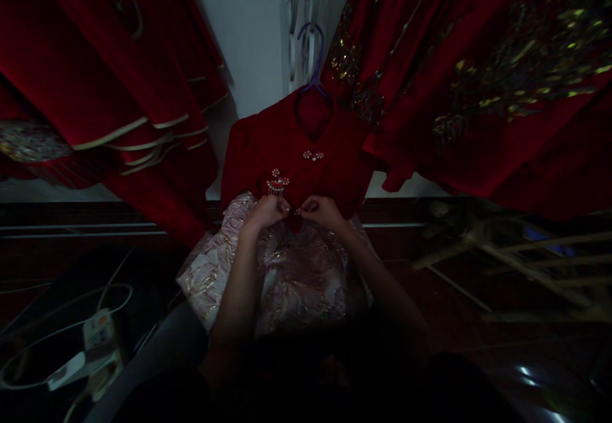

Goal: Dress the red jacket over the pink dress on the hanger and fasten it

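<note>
A short-sleeved red top (248, 148) hangs on a dark purple hanger (316, 59). Pearl-like beads decorate its chest, and a beaded brooch-like ornament (277, 182) with dangling strands sits on its left part. Below it spreads a pale pink, shiny textured skirt (306, 276). At the waist, my left hand (270, 211) is closed in a pinch just under the ornament. My right hand (322, 212) pinches too, a short gap away, with tiny shiny bits at its fingertips. The dim light hides what exactly either pinch holds.
Red garments with pale edging (109, 91) hang at left, and red ones with gold sequins (535, 59) at right. A power strip (99, 330) with white cables lies at lower left. A wooden slatted frame (521, 267) stands at right, near the white wall (253, 34).
</note>
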Demonstrator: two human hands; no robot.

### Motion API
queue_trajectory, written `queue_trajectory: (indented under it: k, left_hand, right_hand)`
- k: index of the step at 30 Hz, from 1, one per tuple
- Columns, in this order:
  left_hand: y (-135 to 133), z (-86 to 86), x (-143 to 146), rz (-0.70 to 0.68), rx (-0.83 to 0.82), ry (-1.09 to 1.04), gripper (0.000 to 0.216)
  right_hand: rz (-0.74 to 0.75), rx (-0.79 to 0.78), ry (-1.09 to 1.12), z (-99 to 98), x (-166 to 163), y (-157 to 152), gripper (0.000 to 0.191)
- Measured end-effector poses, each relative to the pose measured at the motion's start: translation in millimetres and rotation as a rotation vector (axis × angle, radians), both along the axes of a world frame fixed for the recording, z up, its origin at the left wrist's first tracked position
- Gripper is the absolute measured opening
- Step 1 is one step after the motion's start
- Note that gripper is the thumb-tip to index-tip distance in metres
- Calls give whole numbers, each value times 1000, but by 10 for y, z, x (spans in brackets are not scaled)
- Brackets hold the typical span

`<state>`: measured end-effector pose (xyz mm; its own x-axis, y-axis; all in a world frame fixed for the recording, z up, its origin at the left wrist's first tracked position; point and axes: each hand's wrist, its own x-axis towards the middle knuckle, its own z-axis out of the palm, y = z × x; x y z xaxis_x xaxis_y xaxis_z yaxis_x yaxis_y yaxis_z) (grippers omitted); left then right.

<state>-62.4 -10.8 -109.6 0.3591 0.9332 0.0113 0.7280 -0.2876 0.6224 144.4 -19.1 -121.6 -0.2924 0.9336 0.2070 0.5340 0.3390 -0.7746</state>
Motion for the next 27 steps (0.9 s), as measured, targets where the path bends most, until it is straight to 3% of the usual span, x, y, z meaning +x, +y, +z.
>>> queue_trajectory:
  k: [4,10,27]
  left_hand:
    - [-25,40,4,12,43,99,13]
    - [-25,47,-12,16,7,68,14]
    - [-15,21,-3,18,49,68,9]
  right_hand:
    - [18,-35,166,-116,-182,-31,19]
    - [-92,28,184,-216,-258,-13,16]
    - [-21,47,96,-115,-184,-15,14]
